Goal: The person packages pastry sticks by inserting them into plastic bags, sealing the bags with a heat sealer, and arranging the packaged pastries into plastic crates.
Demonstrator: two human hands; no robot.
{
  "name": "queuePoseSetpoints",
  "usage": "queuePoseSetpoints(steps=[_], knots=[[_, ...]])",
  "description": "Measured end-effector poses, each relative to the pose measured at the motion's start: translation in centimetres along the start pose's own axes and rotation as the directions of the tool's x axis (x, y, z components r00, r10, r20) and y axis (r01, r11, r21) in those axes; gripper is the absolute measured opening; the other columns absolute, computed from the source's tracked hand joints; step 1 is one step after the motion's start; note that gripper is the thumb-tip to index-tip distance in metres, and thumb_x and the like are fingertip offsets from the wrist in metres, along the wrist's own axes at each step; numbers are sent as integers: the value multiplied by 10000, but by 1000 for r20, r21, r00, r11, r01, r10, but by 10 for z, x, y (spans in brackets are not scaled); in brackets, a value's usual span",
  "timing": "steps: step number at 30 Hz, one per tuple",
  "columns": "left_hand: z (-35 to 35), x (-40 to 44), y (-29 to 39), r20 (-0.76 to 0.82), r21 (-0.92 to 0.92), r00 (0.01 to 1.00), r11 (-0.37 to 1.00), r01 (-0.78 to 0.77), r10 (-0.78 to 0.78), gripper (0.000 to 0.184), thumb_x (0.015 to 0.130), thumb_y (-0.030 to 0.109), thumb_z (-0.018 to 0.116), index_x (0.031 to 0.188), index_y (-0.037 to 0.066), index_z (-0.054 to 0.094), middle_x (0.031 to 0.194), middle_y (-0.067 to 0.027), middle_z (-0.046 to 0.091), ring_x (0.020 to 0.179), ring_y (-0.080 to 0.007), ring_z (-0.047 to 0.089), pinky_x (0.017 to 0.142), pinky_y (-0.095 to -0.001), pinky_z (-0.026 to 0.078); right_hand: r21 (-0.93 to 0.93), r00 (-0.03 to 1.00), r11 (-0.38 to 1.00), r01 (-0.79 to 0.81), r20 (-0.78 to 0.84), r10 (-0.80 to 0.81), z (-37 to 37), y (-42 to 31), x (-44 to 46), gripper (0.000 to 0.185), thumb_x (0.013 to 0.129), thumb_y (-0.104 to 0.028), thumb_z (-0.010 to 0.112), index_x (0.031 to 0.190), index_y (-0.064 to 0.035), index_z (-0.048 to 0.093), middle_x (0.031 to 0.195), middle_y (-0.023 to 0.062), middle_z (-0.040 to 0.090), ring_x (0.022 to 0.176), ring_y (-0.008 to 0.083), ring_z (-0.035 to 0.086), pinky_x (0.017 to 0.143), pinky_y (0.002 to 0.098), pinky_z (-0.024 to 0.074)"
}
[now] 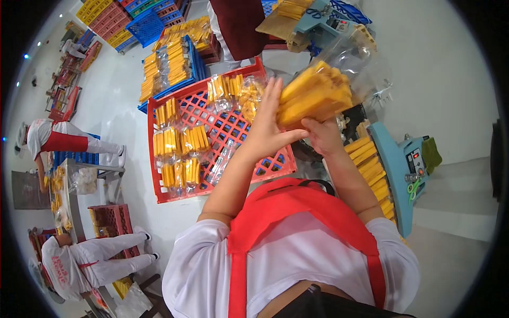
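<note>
A clear plastic bag of yellow sticks [313, 95] is raised in front of me, its loose clear end spreading to the upper right. My right hand [324, 137] grips the bag's lower near end, thumb on the front and the other fingers mostly hidden. Along the bag's left side, my left hand [266, 123] is open, with fingers stretched upward and thumb spread toward the lower end. Below and left of the bag, a red lattice crate [222, 135] holds several small packs of yellow sticks [166, 141].
On the right, a light-blue sealing machine [395, 175] has green scissors [414, 186] on it, beside a row of yellow sticks [366, 164]. Another sealer [323, 24] stands ahead. Blue crates [197, 62] hold more packs. Co-workers [79, 262] are at the left; a dark apron [237, 29] shows ahead.
</note>
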State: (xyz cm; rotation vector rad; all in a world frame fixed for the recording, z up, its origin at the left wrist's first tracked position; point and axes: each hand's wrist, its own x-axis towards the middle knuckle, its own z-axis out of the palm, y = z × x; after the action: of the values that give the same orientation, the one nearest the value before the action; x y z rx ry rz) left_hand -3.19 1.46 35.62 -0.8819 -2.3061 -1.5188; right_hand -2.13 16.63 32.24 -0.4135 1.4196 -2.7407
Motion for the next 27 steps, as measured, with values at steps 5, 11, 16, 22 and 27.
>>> queuePoseSetpoints(steps=[5,11,16,22,27], knots=[[14,-13,-15,-39,-727,964,669,154,-265,1001,585,103,748,1333,72,84,1284,-149,282,1191,-251,301,970,-348,270,152,997,987,-54,-40,61,0,5,-4,565,737,-97,630,1219,-87,335,1157,37,441,1072,187,439,897,335,371],[-13,-18,-7,-143,-651,974,758,43,-178,980,583,-51,695,1332,113,85,1151,-96,378,1087,-209,414,906,-330,366,95,945,946,309,-145,-294,-19,-68,4,330,815,-109,501,1124,-21,424,1127,102,471,998,182,484,850,318,397],[-33,-21,-13,-95,-603,994,797,-14,-55,960,566,-73,692,1327,100,132,1176,-92,379,1080,-204,423,908,-324,373,-726,961,670,153,-47,-271,-36,-136,-9,122,787,-13,507,864,22,594,914,90,589,826,159,561,738,248,433],[-31,-15,-9,122,-781,983,598,182,-140,926,567,-49,706,1313,63,170,1226,-96,361,1108,-196,407,903,-314,379,-664,986,747,10,130,103,-24,-144,-26,214,765,42,510,967,21,577,915,92,599,824,145,571,717,233,441],[5,-22,-29,267,-901,951,310,305,-158,746,707,143,658,1289,49,202,1235,-89,356,1144,-210,374,937,-352,324,-616,995,788,-2,81,65,-26,-129,-36,280,776,23,509,1055,19,522,996,92,576,910,143,545,787,243,429]])
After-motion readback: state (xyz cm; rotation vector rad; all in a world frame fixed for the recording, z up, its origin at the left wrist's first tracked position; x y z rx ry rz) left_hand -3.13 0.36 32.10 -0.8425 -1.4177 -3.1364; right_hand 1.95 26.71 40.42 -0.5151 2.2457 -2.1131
